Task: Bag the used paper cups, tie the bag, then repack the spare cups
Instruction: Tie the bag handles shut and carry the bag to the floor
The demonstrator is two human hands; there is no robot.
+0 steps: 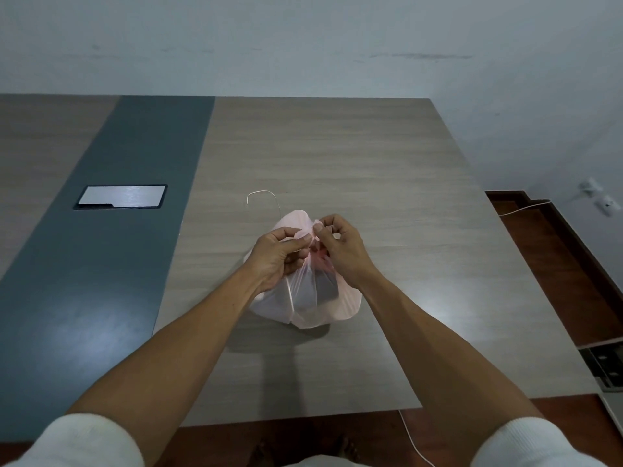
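Observation:
A thin pink plastic bag (305,306) stands on the wooden table (371,170) in front of me, bulging, with a dark shape showing through its side. My left hand (274,256) and my right hand (340,246) meet at the gathered top of the bag. Each hand pinches a piece of the bag's top between thumb and fingers, and the two pinches touch. A thin pale string (261,197) lies looped on the table just beyond the bag. No loose cups show.
A dark grey strip (101,264) runs down the table's left part, with a silver flap plate (121,196) set in it. The table's right and near edges drop to a red-brown floor (553,281) with a thin cable and a floor socket box (605,365).

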